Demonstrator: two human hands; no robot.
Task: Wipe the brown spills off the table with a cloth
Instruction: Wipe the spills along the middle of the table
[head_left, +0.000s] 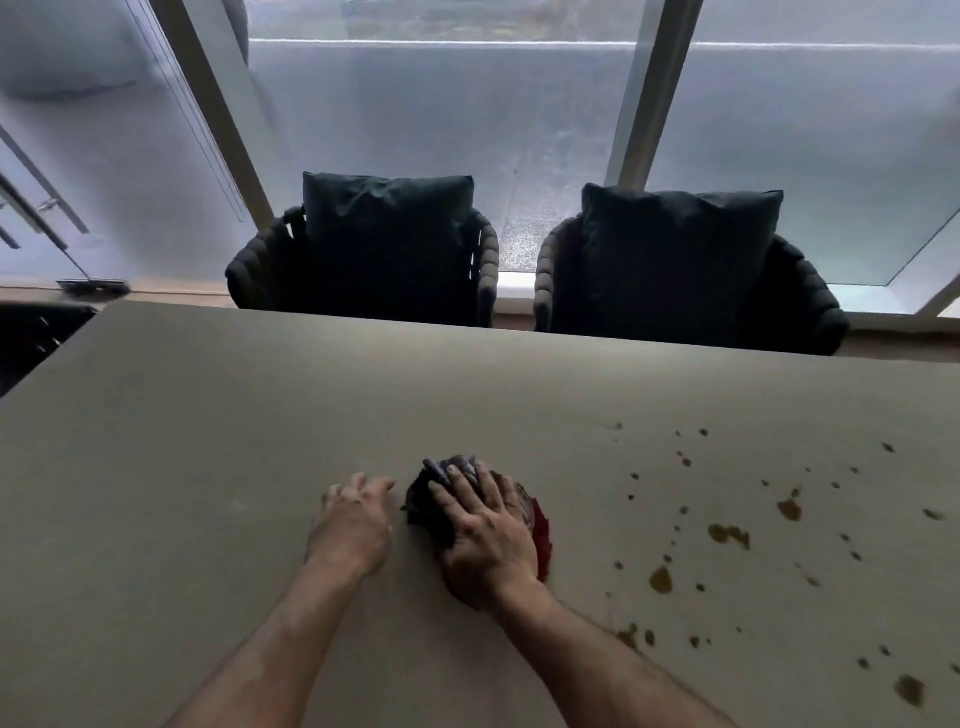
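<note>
Right grip (488, 535), spread flat, presses the bunched cloth (422, 512), its long axis pointing far-left.

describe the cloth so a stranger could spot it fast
Start at the grey table and go to its near middle, left of the brown spills. The cloth lies there under the right hand: a dark bunched lump with a red edge, unlike the flat spots.

Right hand (483, 525) is pressing flat on the bunched dark cloth (426, 512) toward the near edge of the counter (208, 441), fingers spread. Left hand (353, 519) is resting just beside the cloth, fingers loose. Brown spills (727, 535) are lying scattered toward the right edge. Dark chairs (374, 270) are standing along the far edge.
</note>
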